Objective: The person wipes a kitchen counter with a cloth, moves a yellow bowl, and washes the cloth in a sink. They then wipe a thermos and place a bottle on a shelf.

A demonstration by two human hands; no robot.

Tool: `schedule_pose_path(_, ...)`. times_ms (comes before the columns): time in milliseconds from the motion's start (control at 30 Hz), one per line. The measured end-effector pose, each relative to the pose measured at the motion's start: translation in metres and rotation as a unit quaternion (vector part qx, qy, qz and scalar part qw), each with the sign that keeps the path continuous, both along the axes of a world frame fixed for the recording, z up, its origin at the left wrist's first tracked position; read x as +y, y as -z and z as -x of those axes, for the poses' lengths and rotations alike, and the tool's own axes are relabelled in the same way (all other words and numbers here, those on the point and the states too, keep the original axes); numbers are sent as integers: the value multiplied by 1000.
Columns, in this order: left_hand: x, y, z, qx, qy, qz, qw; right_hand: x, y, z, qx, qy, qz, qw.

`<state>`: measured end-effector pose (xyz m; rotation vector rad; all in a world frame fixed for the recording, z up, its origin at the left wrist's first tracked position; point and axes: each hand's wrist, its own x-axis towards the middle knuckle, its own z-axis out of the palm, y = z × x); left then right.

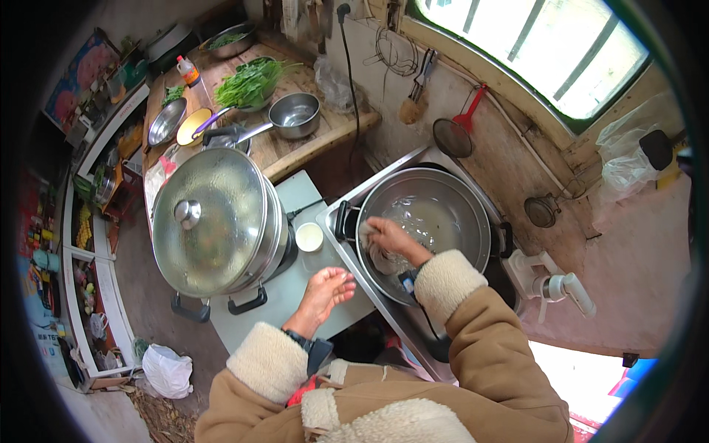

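Note:
A large metal pot [443, 191] with black side handles sits in the sink, with water in it. My right hand [392, 238] grips a greyish cloth [368, 238] against the pot's left inner wall, near the water. My left hand [327, 293] is in the air in front of the white cup [309, 237], its fingers loosely bent and nothing seen in it. To its left a big steamer pot stands under a fogged glass lid [213, 227] with a metal knob. The sink's metal rim [354, 266] runs between my hands.
A white faucet [554, 285] stands right of the sink. On the wooden table [299, 152] are a saucepan [295, 116], leafy greens [249, 83], a yellow bowl [193, 127] and a bottle [188, 71]. A red-handled strainer [453, 137] hangs on the wall. A white bag [167, 371] lies on the floor.

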<state>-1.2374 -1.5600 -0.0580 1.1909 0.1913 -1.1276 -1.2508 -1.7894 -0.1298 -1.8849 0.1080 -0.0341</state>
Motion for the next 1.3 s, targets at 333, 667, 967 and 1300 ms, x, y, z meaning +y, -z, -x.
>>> schedule_pose_path(333, 10, 6, -1, 13, 8, -14, 1000, -151, -16, 75, 33, 356, 366, 859)
schedule_pose_path(667, -26, 4, 5, 9, 71, 17, 997, -22, 13, 148, 248, 28, 410, 877)
schedule_pose_path(967, -47, 5, 25, 14, 98, -2, 995, -6, -18, 140, 224, 155, 359, 893)
schedule_pose_path(1300, -94, 12, 46, 142, 116, 9, 983, 26, -109, 135, -87, 186, 228, 952)
